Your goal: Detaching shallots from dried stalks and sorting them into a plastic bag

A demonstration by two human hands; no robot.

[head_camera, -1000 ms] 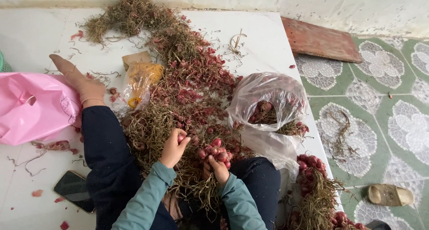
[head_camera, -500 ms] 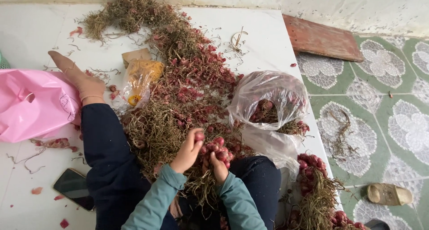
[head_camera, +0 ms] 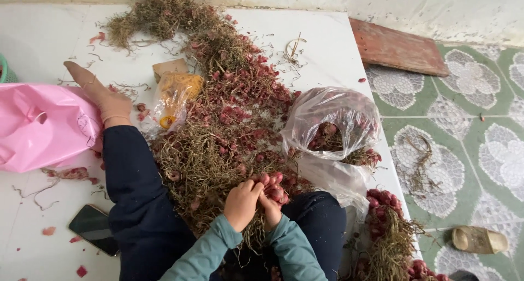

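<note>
Left hand [head_camera: 242,203] has closed in beside the right hand [head_camera: 269,209]; both now clasp one shallot bunch [head_camera: 271,185] above the pile [head_camera: 218,133].

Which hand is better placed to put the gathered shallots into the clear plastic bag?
Probably the right hand. It grips the bunch of shallots on the side nearest the clear plastic bag, which lies open to the right. The left hand would have to cross over.
</note>
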